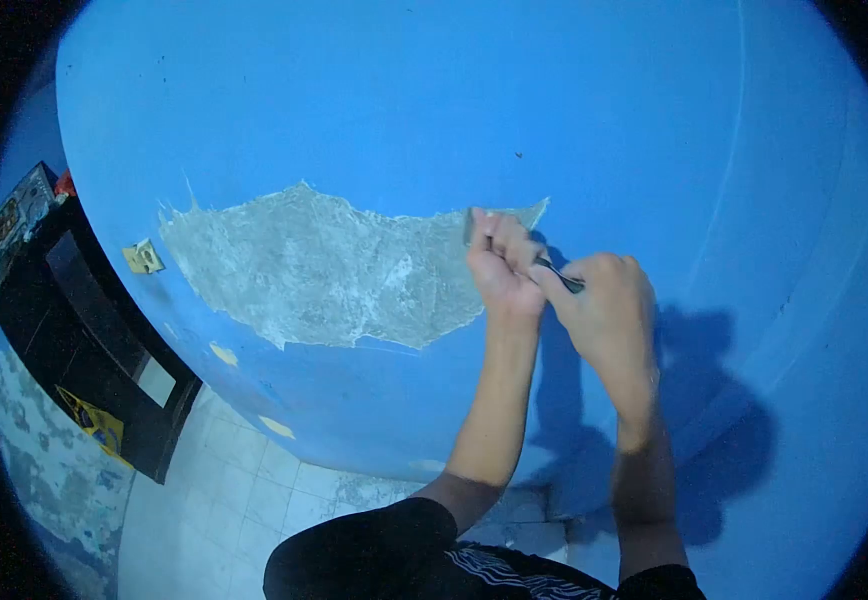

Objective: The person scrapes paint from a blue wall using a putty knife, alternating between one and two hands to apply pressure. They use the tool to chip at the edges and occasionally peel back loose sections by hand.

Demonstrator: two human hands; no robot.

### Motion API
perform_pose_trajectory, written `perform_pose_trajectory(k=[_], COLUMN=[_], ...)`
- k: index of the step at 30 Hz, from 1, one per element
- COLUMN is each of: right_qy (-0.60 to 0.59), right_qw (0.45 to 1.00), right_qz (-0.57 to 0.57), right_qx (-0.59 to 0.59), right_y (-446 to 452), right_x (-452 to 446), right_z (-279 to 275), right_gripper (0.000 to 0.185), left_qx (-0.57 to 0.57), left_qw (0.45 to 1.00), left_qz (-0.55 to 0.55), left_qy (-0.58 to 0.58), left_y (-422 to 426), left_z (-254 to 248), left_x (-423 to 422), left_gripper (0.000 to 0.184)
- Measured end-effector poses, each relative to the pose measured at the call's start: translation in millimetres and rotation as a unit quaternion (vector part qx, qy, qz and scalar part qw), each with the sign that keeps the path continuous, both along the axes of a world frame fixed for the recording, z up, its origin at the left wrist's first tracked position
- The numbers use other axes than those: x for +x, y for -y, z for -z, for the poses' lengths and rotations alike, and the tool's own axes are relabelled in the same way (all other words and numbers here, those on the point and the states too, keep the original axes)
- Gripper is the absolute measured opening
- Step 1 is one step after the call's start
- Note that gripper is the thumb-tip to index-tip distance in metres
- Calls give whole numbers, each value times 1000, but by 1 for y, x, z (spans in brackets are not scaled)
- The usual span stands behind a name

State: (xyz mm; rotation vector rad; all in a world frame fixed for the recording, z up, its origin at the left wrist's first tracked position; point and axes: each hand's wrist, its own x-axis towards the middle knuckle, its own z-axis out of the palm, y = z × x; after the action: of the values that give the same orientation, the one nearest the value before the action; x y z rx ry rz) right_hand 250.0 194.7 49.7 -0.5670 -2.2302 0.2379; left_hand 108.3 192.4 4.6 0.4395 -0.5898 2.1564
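Observation:
A blue wall (404,100) fills most of the head view, with a rough grey patch (304,265) where the paint is off and bare plaster shows. At the patch's right end, my left hand (506,268) is closed over the front part of a scraper, its fingers curled close to the wall. My right hand (609,305) is wrapped round the back of the scraper's dark handle (562,276), just right of my left hand. Most of the scraper is hidden by my fingers; a bit of flat grey blade seems to show beside the left fingertips.
Dark furniture (84,320) stands at the left, with a yellow bag (94,422) hanging on it. A switch plate or socket (143,257) sits on the wall left of the patch. Pale tiles (224,480) cover the floor below. Smaller chipped spots (277,427) mark the lower wall.

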Motion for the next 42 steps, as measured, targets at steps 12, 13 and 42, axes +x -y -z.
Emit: perform_pose_trajectory(k=[12, 13, 42], right_qy=[-107, -171, 192], right_qw=[992, 976, 649], right_qz=[5, -22, -369], right_qx=[73, 131, -637], right_y=[-27, -33, 159], right_x=[14, 12, 15], right_z=[22, 22, 380], right_gripper=[36, 37, 26], left_qx=[47, 50, -871], left_qw=[999, 999, 36], left_qz=[22, 9, 117], left_qy=[-4, -8, -476], left_y=[-17, -18, 652], left_z=[0, 0, 635], left_x=[22, 23, 287], left_gripper=[37, 37, 36])
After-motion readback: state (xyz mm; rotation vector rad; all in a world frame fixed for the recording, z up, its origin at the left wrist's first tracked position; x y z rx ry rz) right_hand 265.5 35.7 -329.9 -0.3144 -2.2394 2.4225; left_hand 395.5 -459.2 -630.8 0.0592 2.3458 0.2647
